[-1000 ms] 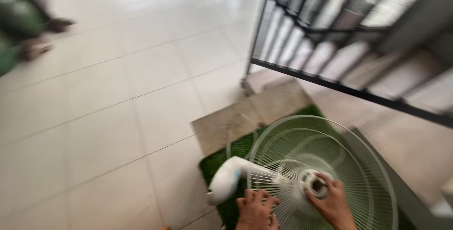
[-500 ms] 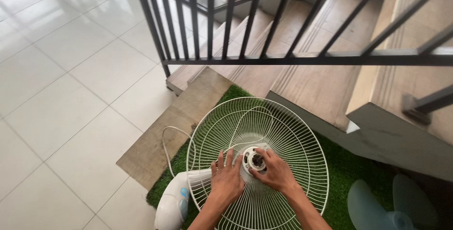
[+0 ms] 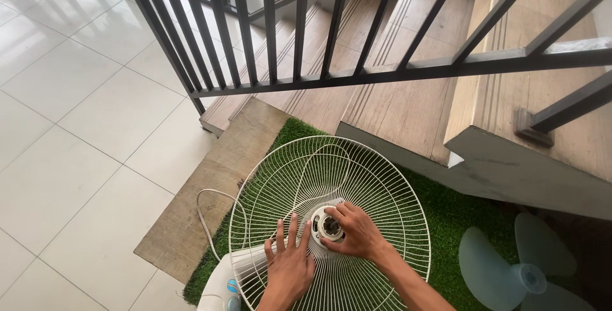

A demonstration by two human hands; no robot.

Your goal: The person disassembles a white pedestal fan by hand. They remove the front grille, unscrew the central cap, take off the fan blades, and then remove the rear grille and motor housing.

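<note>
Fan grille point(image 3: 376, 190) | left hand point(image 3: 290, 266) flat on wires | right hand point(image 3: 357, 231) at hub point(image 3: 326, 227)

Left hand point(image 3: 290, 266) lies flat, fingers spread; right hand point(image 3: 354, 231) curls closed.

so counting it all up: one white wire fan guard point(image 3: 357, 177), round, lying flat. one hub point(image 3: 328, 226) in its middle. two hands on it, one left hand point(image 3: 290, 266) and one right hand point(image 3: 357, 231). one fan body point(image 3: 220, 288), white with a blue button, at the bottom edge. one white cord point(image 3: 203, 212) looping off to the side. one loose pale blue blade set point(image 3: 519, 266), three blades showing. one green turf mat point(image 3: 459, 215). one black railing point(image 3: 357, 62), about ten bars showing.
</note>
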